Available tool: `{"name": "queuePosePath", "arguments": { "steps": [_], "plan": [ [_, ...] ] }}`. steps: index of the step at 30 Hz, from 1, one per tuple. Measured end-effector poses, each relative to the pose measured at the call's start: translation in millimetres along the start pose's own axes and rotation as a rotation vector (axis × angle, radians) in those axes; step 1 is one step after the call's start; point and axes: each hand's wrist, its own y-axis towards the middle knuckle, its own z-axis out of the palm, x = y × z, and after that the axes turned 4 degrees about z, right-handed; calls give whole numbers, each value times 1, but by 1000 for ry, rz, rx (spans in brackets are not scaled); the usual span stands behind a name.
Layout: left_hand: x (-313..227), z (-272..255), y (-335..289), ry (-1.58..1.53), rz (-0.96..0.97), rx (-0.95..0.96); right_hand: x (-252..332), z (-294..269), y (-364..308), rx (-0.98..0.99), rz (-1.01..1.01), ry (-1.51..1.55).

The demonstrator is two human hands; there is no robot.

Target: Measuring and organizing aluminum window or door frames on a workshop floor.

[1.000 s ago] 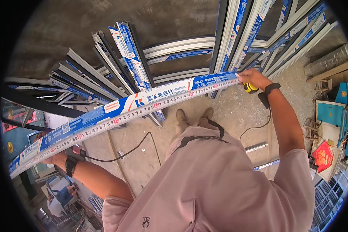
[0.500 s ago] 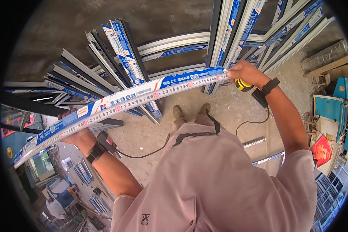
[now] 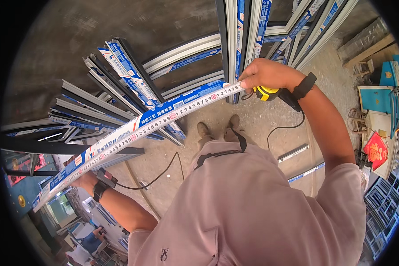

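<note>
Measuring step, looks like: a long white strip (image 3: 137,128) is held level above the floor, left hand (image 3: 82,179) gripping underneath, right hand (image 3: 264,75) pinching a yellow tape measure (image 3: 267,93). Reading it is probably next.

1. The right arm is stretched toward 1 o'clock, nearly straight, with a band worn at the wrist.
2. The right hand (image 3: 265,74) is closed, knuckles up.
3. The left arm is extended toward 8 o'clock.
4. The left hand (image 3: 81,178) is mostly hidden; its grip cannot be judged.
</note>
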Motion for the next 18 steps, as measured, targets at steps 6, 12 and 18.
{"name": "queuePosePath", "arguments": {
  "steps": [6,12,18],
  "plan": [
    [-8,8,-17,-77,-64,104,3,-2,0,17,16,-14],
    [-3,1,-13,8,-14,-38,4,-2,-3,18,1,2],
    [-18,-70,40,-151,-250,258,10,-5,-5,37,-44,18]
  ]
}}
